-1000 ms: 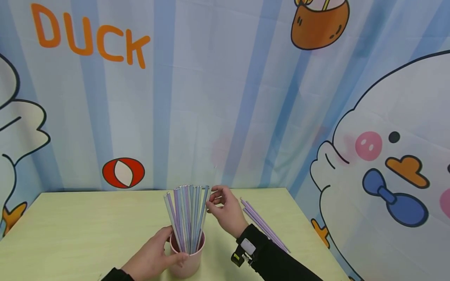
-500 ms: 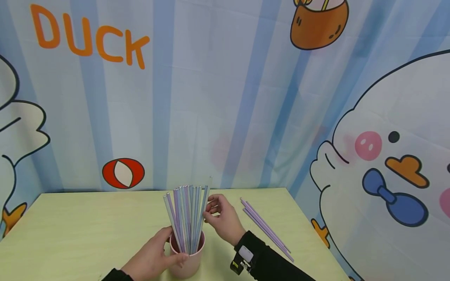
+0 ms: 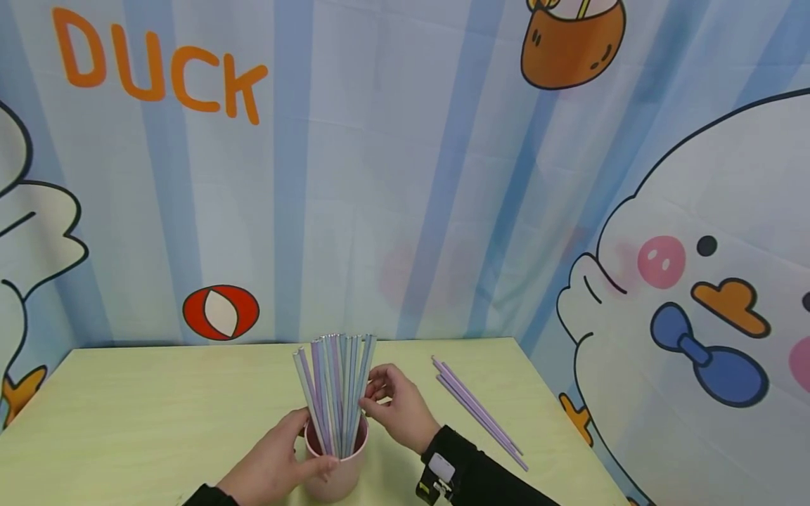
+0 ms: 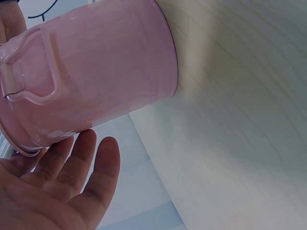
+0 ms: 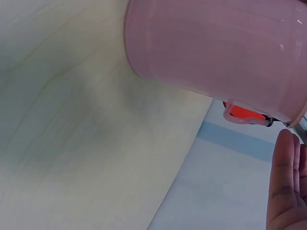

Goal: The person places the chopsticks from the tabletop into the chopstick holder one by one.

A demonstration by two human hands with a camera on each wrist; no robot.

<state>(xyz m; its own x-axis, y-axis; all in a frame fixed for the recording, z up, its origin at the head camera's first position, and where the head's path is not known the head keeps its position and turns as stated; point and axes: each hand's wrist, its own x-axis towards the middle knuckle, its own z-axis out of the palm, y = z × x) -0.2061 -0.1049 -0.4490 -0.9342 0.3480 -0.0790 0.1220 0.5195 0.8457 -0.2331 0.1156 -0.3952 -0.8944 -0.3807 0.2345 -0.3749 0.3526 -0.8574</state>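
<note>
A pink cup (image 3: 335,478) with small side handles stands upright on the table, filled with a bundle of shiny straws (image 3: 332,393) in pale blue, lilac and silvery tones. My left hand (image 3: 272,457) grips the cup near its rim, thumb in front and fingers at the left side; in the left wrist view its fingers (image 4: 108,158) lie along the cup wall (image 4: 110,57). At the bundle's right edge, my right hand (image 3: 401,411) pinches a straw between thumb and fingertips, just above the rim. The right wrist view shows only part of this hand (image 5: 288,187), below the rim.
A few purple straws (image 3: 481,414) lie slanted on the pale wooden table (image 3: 190,400), right of my right hand. Behind the table hangs a striped blue curtain (image 3: 354,211) with cartoon prints.
My right hand has moved down along the bundle's right edge, toward the cup rim. The left hand and the cup stay in place.
</note>
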